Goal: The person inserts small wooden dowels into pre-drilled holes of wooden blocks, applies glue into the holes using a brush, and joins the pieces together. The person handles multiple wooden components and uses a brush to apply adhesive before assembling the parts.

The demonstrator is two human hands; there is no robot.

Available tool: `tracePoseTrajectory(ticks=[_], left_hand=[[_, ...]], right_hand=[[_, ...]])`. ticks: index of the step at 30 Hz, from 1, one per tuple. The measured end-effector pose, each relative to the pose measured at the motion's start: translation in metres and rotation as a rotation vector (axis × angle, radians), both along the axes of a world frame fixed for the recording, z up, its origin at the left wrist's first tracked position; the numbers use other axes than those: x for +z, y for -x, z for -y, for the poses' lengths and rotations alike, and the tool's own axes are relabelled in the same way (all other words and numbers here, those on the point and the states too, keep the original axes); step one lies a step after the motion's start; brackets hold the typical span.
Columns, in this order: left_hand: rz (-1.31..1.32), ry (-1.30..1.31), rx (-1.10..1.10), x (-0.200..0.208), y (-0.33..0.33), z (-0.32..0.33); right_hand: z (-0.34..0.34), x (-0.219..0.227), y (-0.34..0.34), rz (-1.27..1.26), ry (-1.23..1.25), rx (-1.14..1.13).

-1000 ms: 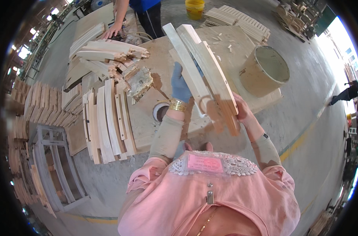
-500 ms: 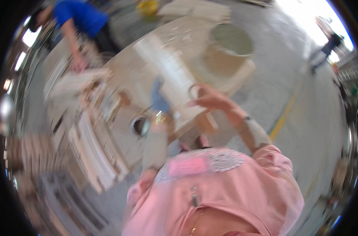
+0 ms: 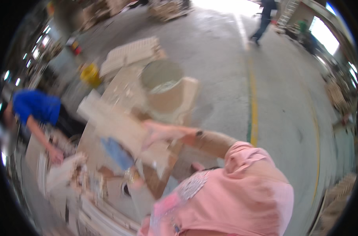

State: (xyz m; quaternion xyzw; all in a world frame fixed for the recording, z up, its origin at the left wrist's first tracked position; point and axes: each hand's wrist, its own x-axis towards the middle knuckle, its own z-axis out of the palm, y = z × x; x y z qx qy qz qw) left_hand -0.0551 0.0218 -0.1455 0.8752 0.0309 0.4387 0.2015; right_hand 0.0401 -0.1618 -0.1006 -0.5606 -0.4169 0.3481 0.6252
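Wood pieces [image 3: 112,122] seen left of bucket [image 3: 165,103], flanked by gloved left hand [image 3: 118,153] and bare right hand [image 3: 159,131]; whether clamped, cannot be told through blur. Both edges best supported evenly, bucket best avoided.

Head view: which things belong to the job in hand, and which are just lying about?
Job in hand:
- pale wood, blurred, at the gloved left hand and right hand

Apparently lying about:
- round tub
- yellow bucket
- slat stack
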Motion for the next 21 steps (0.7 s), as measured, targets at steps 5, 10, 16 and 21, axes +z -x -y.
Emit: tracePoseTrajectory(ticks=[5, 10, 16, 21], left_hand=[[-0.016, 1.187, -0.894, 0.099, -0.023, -0.003], [-0.231, 0.838, -0.599, 0.168, -0.002, -0.020], [-0.138, 0.780, -0.541, 0.152, 0.022, -0.004], [-0.140, 0.594, -0.484, 0.116, 0.020, -0.009]], right_hand=[[0.006, -0.017, -0.016, -0.100, -0.112, -0.018], [-0.014, -0.002, -0.009, 0.149, -0.006, -0.045], [-0.048, -0.040, -0.018, 0.210, 0.083, -0.111], [-0.060, -0.068, -0.022, -0.096, -0.021, 0.028]])
